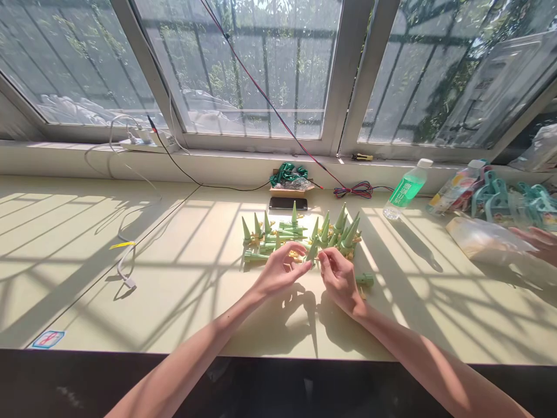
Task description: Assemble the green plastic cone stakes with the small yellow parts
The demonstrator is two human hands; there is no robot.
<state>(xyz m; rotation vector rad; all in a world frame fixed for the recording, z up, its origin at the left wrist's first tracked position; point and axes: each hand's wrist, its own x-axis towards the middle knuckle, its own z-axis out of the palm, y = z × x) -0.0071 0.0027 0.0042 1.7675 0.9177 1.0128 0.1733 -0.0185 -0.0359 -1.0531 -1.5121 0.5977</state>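
Note:
Between my hands is a light green cone-shaped piece (312, 251), point upward, its base at my left thumb. My left hand (282, 267) is closed on that piece in a pinch, its fingers curved. My right hand (338, 274) is pinched closed beside the base; what its fingertips grip is too small to make out. Just beyond the hands is a group of similar green cones, some upright (246, 230), others lying flat (287, 238), with small yellowish bits at their bases. One green piece (365, 280) lies right of my right hand.
A phone (288, 203) and a box of green material (289, 179) stand behind the cones. To the right are a green-labelled bottle (405, 191), another bottle (455, 188), teal plastic items (500, 197), a clear bag (487, 238) and another person's hand (539, 241). A white cable (126, 267) lies left.

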